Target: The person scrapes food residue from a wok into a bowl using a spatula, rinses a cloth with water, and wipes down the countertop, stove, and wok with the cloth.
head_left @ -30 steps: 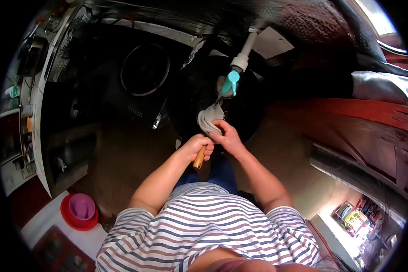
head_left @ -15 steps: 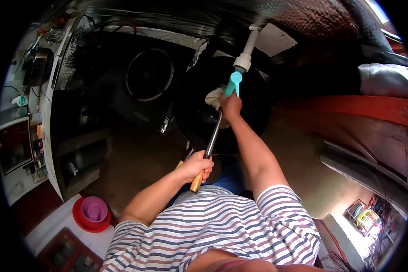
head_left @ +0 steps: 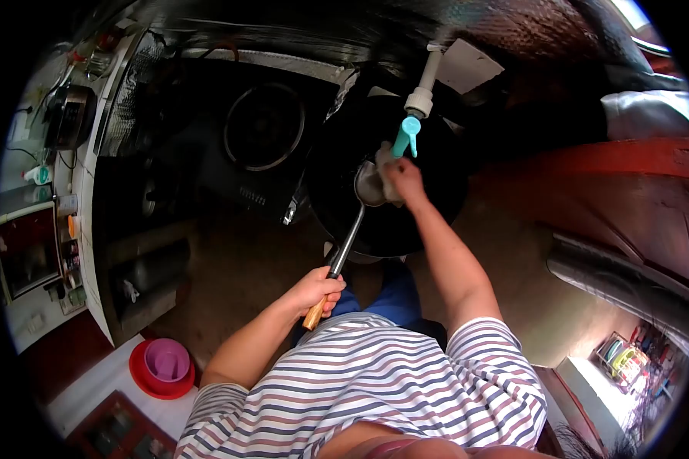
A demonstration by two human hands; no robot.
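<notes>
A large black wok point(head_left: 429, 222) lies under the right hand point(head_left: 403, 180) and ahead of the left hand point(head_left: 314, 291); its dark bowl fills the space between the two and reaches beyond the right hand to the far side. To the left of the right hand, well apart, a round burner ring point(head_left: 264, 126) sits in the dark stove top; nearer the person and far to the left of the left hand, a red basin point(head_left: 149, 375) holds a purple cup point(head_left: 166, 358). A long ladle point(head_left: 348, 237) runs from the left hand up to the right; its wooden grip end is in the left hand, which is closed around it, and its metal bowl point(head_left: 369, 186) lies just beside the right hand, over the wok. A white pipe with a teal tap point(head_left: 407, 136) hangs just above the right hand. The right hand is closed on a pale cloth point(head_left: 383, 157), pressed at the ladle's bowl; how much of the cloth touches the metal is hard to tell.
</notes>
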